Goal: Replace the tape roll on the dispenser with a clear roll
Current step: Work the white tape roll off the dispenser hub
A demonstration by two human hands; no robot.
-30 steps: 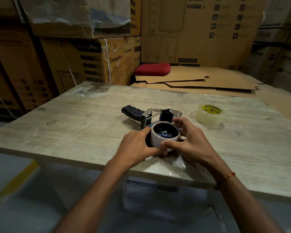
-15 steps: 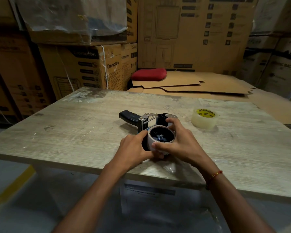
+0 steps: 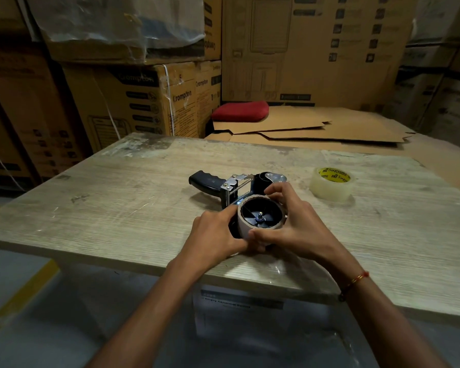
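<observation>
Head view: removal step. Old roll (image 3: 260,217), a near-bare cardboard core, sits on dispenser (image 3: 231,185) lying on table (image 3: 117,197). Left hand (image 3: 215,235) and right hand (image 3: 292,229) both clasp it. Next: pull core off hub, I judge. Clear roll (image 3: 332,183) waits well right.

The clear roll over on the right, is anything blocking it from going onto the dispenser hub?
Yes. The old roll's cardboard core occupies the tape dispenser hub, gripped by the left hand and right hand. The clear tape roll sits apart on the table.
</observation>
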